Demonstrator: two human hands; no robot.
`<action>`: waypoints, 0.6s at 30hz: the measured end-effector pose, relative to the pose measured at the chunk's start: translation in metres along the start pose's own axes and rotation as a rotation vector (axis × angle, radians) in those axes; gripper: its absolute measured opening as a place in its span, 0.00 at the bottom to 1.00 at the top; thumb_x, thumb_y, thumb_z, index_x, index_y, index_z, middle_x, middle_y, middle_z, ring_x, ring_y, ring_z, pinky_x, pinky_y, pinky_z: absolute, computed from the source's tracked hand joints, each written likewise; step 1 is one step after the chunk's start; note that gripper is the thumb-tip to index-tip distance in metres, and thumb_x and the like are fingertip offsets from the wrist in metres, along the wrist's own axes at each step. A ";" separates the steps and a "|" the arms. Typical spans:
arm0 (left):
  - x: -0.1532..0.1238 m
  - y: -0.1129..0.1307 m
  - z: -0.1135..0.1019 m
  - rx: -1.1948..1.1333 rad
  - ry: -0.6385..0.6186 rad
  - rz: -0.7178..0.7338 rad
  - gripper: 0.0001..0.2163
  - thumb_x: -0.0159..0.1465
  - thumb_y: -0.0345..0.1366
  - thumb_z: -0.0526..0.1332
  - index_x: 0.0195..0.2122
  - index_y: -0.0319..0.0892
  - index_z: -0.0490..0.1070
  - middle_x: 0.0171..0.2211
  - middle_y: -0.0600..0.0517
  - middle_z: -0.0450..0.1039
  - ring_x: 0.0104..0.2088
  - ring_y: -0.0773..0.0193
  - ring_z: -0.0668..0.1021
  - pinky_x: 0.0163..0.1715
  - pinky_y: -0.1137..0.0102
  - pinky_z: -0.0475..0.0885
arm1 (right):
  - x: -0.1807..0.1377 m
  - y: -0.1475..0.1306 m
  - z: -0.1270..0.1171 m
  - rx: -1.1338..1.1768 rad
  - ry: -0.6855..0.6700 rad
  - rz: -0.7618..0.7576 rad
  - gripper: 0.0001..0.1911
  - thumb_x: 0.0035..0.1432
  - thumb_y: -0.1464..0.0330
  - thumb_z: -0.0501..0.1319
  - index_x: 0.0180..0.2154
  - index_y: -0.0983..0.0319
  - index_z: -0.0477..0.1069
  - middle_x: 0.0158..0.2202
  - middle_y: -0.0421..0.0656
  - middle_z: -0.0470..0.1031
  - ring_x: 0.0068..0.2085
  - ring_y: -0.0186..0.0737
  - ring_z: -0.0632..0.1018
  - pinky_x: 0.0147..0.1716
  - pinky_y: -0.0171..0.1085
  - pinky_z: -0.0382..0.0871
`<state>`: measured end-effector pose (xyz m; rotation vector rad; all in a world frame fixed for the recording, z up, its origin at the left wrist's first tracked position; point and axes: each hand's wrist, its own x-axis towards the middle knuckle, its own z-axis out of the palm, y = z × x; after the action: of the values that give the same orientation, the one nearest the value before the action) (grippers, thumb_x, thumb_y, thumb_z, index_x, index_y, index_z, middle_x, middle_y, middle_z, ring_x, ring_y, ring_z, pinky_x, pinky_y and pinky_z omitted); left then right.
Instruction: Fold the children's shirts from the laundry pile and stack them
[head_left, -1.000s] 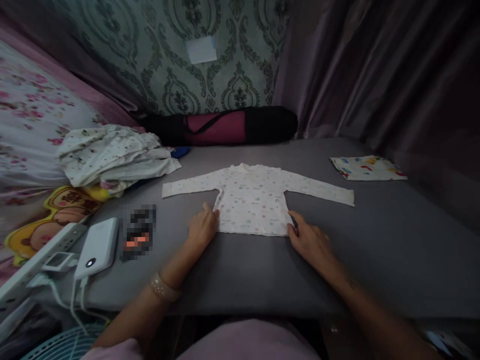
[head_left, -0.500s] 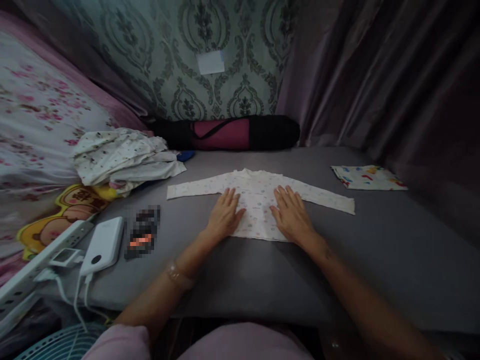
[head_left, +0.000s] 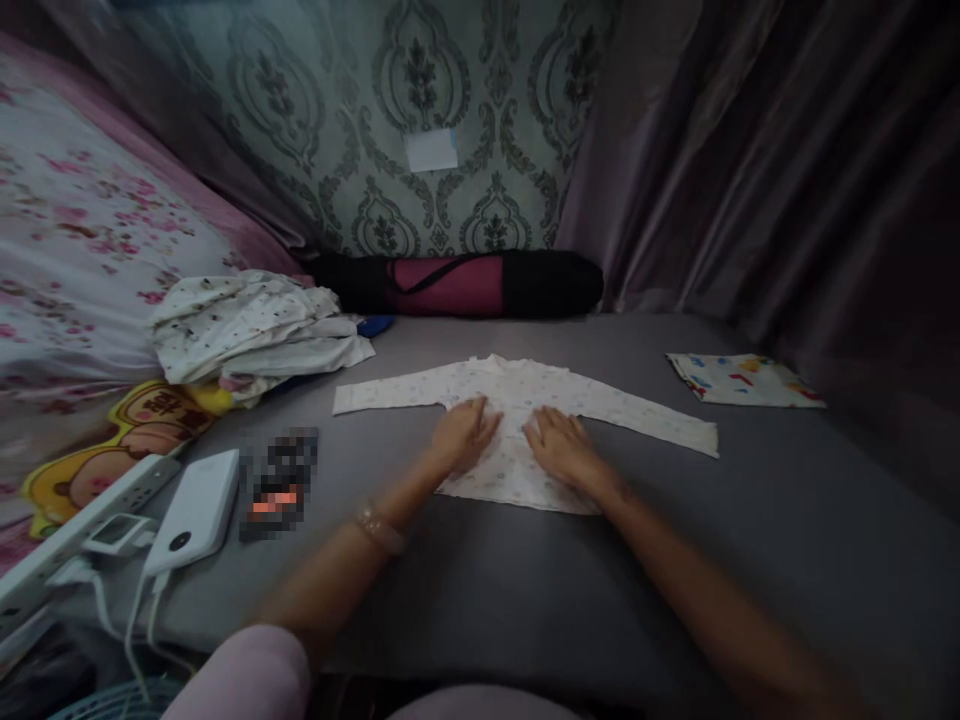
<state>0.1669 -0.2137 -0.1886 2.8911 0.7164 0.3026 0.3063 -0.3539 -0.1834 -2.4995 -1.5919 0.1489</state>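
The small long-sleeved shirt (head_left: 517, 385) is lying face up in the middle of the grey tabletop (head_left: 750, 540), with both sleeves spread out to the sides and its hem toward the person. The left hand (head_left: 465, 432) and the right hand (head_left: 559, 445) are resting palm down on the shirt's front, side by side and nearly touching. Neither grip is closing on anything: the fingers are stretched out flat and are pressing on the cloth, not pinching it.

1 second ago the 2 hands were sitting at the lower corners of the hem, well apart. Half a second ago they were lying flat on the body of the shirt. Now they are drawing together near the chest, closer to the collar. The shirt itself is staying where it was, and its front is looking flat, so the hands seem to be smoothing it rather than lifting it.

A heap of pale spotted clothes (head_left: 255, 325) is lying to the left, a folded printed cloth (head_left: 742, 380) to the far right, and a black and pink roll (head_left: 465, 283) along the wall behind. A white power bank (head_left: 196, 510) is sitting near the left edge.
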 end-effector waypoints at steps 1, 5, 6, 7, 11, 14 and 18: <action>0.007 0.000 0.002 0.007 0.067 -0.017 0.27 0.71 0.48 0.41 0.63 0.33 0.58 0.59 0.37 0.65 0.61 0.53 0.67 0.60 0.60 0.60 | 0.008 -0.003 -0.001 -0.004 0.053 -0.001 0.32 0.68 0.57 0.39 0.66 0.69 0.53 0.68 0.53 0.51 0.68 0.48 0.52 0.65 0.49 0.41; 0.018 -0.003 0.029 0.111 0.067 -0.017 0.28 0.71 0.48 0.41 0.65 0.32 0.56 0.66 0.37 0.55 0.66 0.49 0.57 0.64 0.55 0.53 | 0.026 -0.007 0.014 -0.031 0.072 -0.052 0.31 0.69 0.59 0.39 0.67 0.68 0.51 0.70 0.50 0.46 0.69 0.46 0.48 0.66 0.49 0.36; 0.017 -0.004 0.036 0.128 0.035 -0.022 0.29 0.71 0.48 0.41 0.65 0.33 0.56 0.66 0.37 0.54 0.67 0.48 0.57 0.64 0.54 0.52 | 0.027 -0.006 0.019 -0.029 0.047 -0.056 0.31 0.69 0.59 0.39 0.66 0.68 0.52 0.70 0.50 0.47 0.69 0.47 0.49 0.66 0.50 0.37; 0.017 -0.005 0.041 0.141 0.016 -0.029 0.29 0.71 0.49 0.41 0.65 0.33 0.56 0.66 0.37 0.54 0.67 0.48 0.57 0.64 0.54 0.52 | 0.027 -0.005 0.023 -0.027 0.034 -0.057 0.31 0.69 0.58 0.39 0.66 0.68 0.52 0.69 0.50 0.48 0.69 0.47 0.50 0.66 0.51 0.37; 0.025 -0.010 0.035 0.139 -0.001 0.009 0.29 0.70 0.50 0.42 0.63 0.32 0.58 0.65 0.36 0.56 0.65 0.48 0.60 0.63 0.55 0.54 | 0.034 -0.001 0.020 -0.025 -0.008 -0.067 0.31 0.69 0.57 0.40 0.65 0.67 0.54 0.69 0.51 0.50 0.68 0.49 0.52 0.65 0.53 0.41; 0.044 -0.013 0.026 0.116 0.057 -0.027 0.28 0.71 0.48 0.42 0.62 0.33 0.59 0.64 0.36 0.59 0.64 0.50 0.61 0.62 0.57 0.55 | 0.052 0.002 0.009 -0.027 0.025 -0.025 0.30 0.69 0.58 0.38 0.64 0.66 0.57 0.68 0.52 0.53 0.67 0.48 0.55 0.64 0.53 0.42; 0.063 -0.019 0.034 0.135 0.048 -0.115 0.29 0.71 0.47 0.40 0.66 0.30 0.53 0.67 0.36 0.52 0.67 0.47 0.54 0.64 0.56 0.50 | 0.077 0.009 0.010 -0.059 0.059 0.043 0.31 0.69 0.59 0.38 0.67 0.69 0.48 0.70 0.51 0.45 0.69 0.47 0.46 0.65 0.50 0.38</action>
<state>0.2208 -0.1704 -0.2147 2.9617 0.9424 0.3227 0.3455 -0.2867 -0.1948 -2.5586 -1.5418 0.0335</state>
